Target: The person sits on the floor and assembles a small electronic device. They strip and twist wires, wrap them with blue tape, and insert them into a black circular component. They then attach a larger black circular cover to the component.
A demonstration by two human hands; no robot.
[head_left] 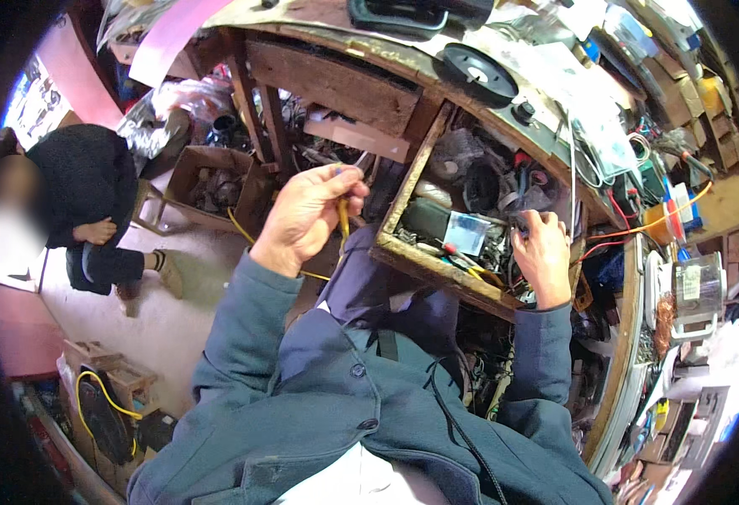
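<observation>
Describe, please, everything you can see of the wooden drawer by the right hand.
The wooden drawer is brown, open-topped and scuffed along its front edge, jutting from beneath the workbench. Mixed small items crowd it, including a pale square piece near the front. The right hand reaches in at its right side; whether it touches the wood is unclear.

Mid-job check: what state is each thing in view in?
Left hand: closed, pinching a slim yellow item
Right hand: at the drawer's right side, grip unclear
Drawer: pulled open, cluttered
Cardboard box: open-topped, holding items
Black disc: lying on the bench
Co-worker: seated
</observation>
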